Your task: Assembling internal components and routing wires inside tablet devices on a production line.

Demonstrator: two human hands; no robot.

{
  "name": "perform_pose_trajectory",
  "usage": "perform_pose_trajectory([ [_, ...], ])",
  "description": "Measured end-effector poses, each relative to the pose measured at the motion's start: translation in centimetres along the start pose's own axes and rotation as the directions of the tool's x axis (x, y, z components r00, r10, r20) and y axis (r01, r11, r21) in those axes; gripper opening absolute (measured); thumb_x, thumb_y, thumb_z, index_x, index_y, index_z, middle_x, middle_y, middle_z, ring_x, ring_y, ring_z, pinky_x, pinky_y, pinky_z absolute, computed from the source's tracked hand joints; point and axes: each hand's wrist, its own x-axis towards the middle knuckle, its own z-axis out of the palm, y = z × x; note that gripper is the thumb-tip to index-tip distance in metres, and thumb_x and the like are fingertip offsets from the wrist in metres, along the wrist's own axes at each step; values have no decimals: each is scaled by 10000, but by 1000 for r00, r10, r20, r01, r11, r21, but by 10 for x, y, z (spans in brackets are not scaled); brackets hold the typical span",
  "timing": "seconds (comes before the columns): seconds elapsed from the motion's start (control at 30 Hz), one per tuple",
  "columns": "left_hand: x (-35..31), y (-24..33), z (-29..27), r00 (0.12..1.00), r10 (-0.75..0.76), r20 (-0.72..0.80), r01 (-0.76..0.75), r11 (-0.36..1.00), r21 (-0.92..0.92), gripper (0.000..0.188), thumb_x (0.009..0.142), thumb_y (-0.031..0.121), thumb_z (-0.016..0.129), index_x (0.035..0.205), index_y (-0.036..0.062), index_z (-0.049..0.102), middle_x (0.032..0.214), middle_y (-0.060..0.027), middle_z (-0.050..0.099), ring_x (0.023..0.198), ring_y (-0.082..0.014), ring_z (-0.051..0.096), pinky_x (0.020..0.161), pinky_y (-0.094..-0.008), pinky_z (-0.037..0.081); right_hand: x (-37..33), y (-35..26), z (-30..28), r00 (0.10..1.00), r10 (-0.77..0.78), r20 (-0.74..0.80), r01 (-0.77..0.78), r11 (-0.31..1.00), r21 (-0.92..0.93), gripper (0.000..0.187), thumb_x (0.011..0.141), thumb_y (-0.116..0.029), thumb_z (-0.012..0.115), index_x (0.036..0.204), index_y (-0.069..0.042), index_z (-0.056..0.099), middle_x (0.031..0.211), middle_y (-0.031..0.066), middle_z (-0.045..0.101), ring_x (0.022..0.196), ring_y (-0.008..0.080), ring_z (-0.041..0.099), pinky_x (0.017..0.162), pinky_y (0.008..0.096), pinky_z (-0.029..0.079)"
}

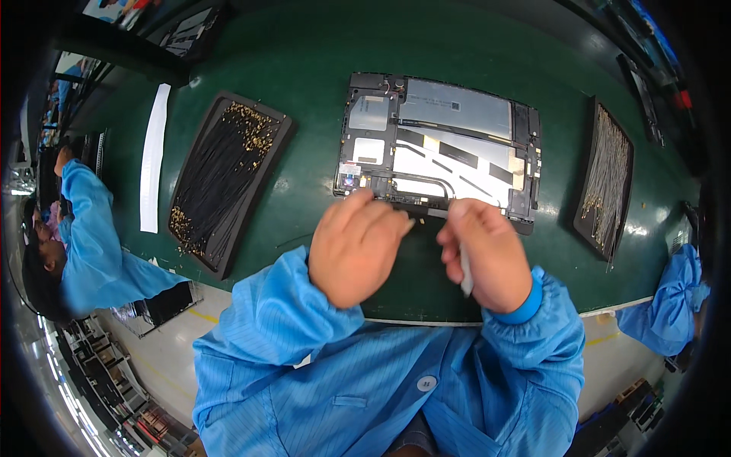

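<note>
In front of me lies an opened tablet-like device (457, 103), with a black frame, silver panels and thin black cables inside. My left hand (362, 247) is over its near left edge. The fingers are bent and close together; their tips are slightly blurred, and what they pinch is hidden. At the near edge, to the right of it, my right hand (487, 247) is closed, thumb and forefinger pinched by the frame. A slim white stick-like tool (466, 273) sticks out below its curled fingers, pointing toward me. A black cable (426, 177) curves inside the frame between the hands.
A dark tray (278, 141) of black cables with gold-coloured ends stands left on the green table (304, 53). Another tray (628, 167), holding grey cables, is at the right. A white strip (154, 160) lies far left. Co-workers in blue sleeves (87, 202) are at both sides.
</note>
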Motion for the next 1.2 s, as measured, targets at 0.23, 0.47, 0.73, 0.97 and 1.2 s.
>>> perform_pose_trajectory([
  [0.23,4,-17,17,999,-39,20,37,994,101,180,648,63,604,815,58,534,825,-58,544,870,-266,478,756,-369,364,22,-17,12,863,-479,-160,478,877,-47,433,853,-317,407,1158,-12,357,792,78,551,647,111,467,588,238,402],
  [0.47,5,-18,18,999,-44,-9,45,994,100,230,615,31,623,824,59,532,845,-68,544,857,-278,490,749,-376,369,44,9,17,591,-797,-123,748,599,-286,408,877,-344,301,1099,-5,346,897,121,564,707,135,514,617,246,426],
  [0.73,3,-20,16,999,-53,-5,54,996,76,246,605,30,629,830,60,536,849,-67,545,869,-272,487,748,-377,371,55,23,14,505,-863,-19,822,488,-295,306,869,-269,367,1045,-19,360,874,134,573,714,146,529,629,258,436],
  [0.97,3,-21,17,999,-49,-15,49,997,56,256,599,34,635,835,63,538,851,-56,545,876,-259,479,755,-370,371,51,20,14,572,-820,-35,781,557,-283,321,869,-304,351,1019,-20,361,850,127,578,707,139,533,589,236,436],
  [1.2,3,-23,14,999,-44,-22,46,994,103,174,637,108,599,796,68,541,818,-43,545,869,-225,491,748,-335,376,49,19,15,635,-770,-70,740,631,-232,317,872,-306,340,1009,-21,364,835,140,576,674,132,538,575,235,436],
])
